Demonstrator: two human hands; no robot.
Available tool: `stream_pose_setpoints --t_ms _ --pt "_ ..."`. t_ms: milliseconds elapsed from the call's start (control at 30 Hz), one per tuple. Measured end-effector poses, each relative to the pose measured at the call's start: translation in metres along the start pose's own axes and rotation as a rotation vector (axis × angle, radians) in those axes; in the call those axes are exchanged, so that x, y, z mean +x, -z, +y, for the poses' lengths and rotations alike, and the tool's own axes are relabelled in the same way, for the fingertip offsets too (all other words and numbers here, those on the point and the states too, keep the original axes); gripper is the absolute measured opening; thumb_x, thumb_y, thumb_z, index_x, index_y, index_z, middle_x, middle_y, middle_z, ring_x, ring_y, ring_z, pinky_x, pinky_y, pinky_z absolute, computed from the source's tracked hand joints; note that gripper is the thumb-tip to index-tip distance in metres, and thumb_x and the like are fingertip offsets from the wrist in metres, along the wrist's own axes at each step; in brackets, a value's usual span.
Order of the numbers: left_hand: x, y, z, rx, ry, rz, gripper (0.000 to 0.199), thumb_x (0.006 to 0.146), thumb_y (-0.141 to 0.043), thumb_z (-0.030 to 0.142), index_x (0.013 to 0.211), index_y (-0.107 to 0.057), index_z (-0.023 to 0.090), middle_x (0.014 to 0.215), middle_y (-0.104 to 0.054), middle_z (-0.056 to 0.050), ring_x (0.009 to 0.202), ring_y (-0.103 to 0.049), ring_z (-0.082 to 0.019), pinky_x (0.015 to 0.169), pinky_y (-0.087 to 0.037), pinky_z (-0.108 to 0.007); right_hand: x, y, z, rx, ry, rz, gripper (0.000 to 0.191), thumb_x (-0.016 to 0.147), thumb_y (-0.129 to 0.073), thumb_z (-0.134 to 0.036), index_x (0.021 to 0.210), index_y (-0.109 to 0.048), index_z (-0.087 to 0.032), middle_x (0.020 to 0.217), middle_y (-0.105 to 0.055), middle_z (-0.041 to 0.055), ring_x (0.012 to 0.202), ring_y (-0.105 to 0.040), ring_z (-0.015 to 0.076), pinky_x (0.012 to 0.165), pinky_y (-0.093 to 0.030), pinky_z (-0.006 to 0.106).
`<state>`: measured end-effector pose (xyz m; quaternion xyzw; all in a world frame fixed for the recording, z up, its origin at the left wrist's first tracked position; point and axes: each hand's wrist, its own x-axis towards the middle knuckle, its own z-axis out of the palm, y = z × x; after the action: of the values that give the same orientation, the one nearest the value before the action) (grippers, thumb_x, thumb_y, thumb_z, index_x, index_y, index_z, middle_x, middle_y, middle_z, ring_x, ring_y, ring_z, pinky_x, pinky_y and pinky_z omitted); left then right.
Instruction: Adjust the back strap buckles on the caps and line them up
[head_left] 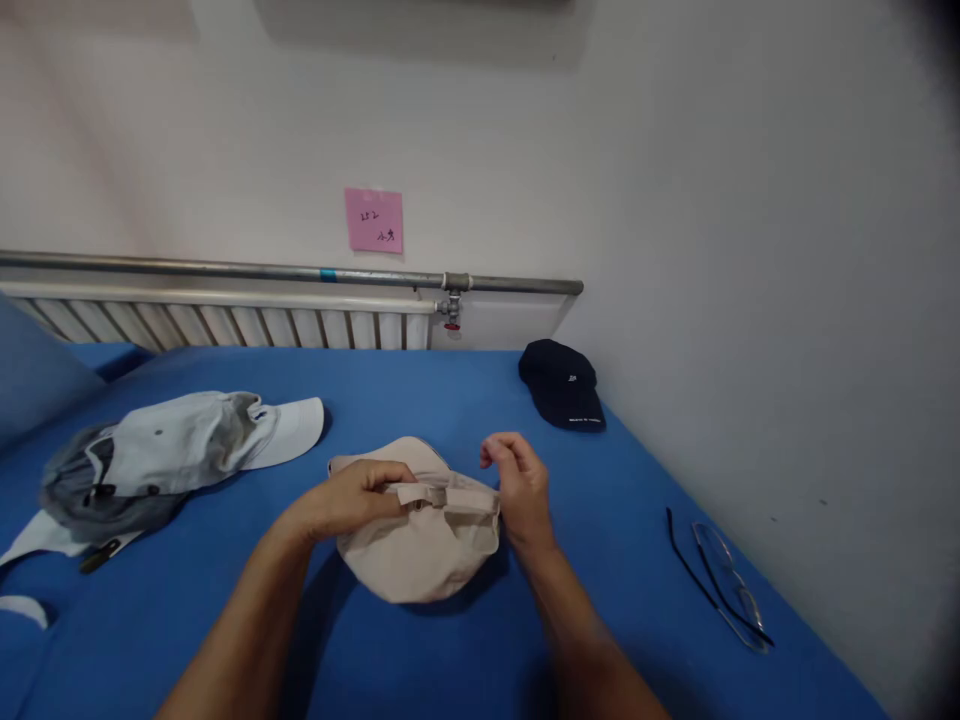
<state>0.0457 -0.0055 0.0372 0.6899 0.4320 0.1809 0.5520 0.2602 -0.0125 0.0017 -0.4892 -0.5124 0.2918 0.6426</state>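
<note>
A beige baseball cap (420, 565) lies on the blue bed sheet, with its back strap and buckle facing me. My left hand (352, 500) grips it at the left end of the strap, thumb on top and fingers partly out of sight at the back opening. Beside the cap's right edge, my right hand (519, 490) is raised with its fingers curled in and the thumb against them. Nothing shows between those fingers. The side of that hand meets or overlaps the cap's edge; whether it presses on it I cannot tell.
Left on the blue sheet (420, 390) lies a pile of light and grey caps (180, 440). A navy cap (562, 385) sits back right by the wall. Eyeglasses (727, 590) lie near the right edge. Behind run a radiator (300, 325) and a pipe (225, 268).
</note>
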Motion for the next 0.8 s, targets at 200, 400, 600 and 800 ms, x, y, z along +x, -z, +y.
stream_pose_setpoints --t_ms 200,400,600,800 --pt "-0.011 0.013 -0.024 -0.151 -0.037 -0.117 0.015 0.073 -0.070 0.029 0.080 -0.067 0.016 0.065 -0.054 0.003 0.054 -0.040 -0.009 0.048 -0.028 -0.019 -0.018 -0.006 -0.016 -0.097 0.141 -0.358 0.016 0.084 -0.058 -0.031 0.072 -0.064 -0.022 0.071 -0.062 0.0003 0.069 -0.057 0.0169 0.069 -0.045 0.030" --pt "-0.017 0.017 -0.040 -0.146 -0.097 -0.206 0.023 0.083 -0.066 0.039 0.083 -0.071 0.017 0.073 -0.061 0.000 0.064 -0.049 -0.012 0.057 -0.038 -0.019 0.006 -0.004 0.012 -0.017 -0.289 -0.091 0.020 0.074 -0.065 -0.040 0.080 -0.068 -0.021 0.077 -0.067 0.0038 0.074 -0.061 0.0203 0.064 -0.048 0.030" --pt "-0.019 0.017 -0.038 -0.119 -0.143 -0.324 0.024 0.081 -0.070 0.038 0.095 -0.076 0.019 0.092 -0.071 -0.005 0.084 -0.060 -0.019 0.076 -0.046 -0.026 0.003 -0.015 0.027 0.112 -0.601 -0.482 0.033 0.061 -0.066 -0.019 0.094 -0.072 -0.020 0.080 -0.072 0.0028 0.066 -0.062 0.0177 0.058 -0.047 0.027" --pt "-0.025 0.021 -0.036 -0.138 -0.306 -0.156 0.019 0.083 -0.067 0.035 0.091 -0.076 0.020 0.086 -0.071 -0.005 0.079 -0.061 -0.018 0.072 -0.046 -0.025 0.000 -0.023 0.036 0.102 -0.564 -0.380 0.029 0.058 -0.054 -0.017 0.081 -0.071 -0.020 0.069 -0.067 -0.0015 0.059 -0.056 0.0147 0.055 -0.042 0.024"
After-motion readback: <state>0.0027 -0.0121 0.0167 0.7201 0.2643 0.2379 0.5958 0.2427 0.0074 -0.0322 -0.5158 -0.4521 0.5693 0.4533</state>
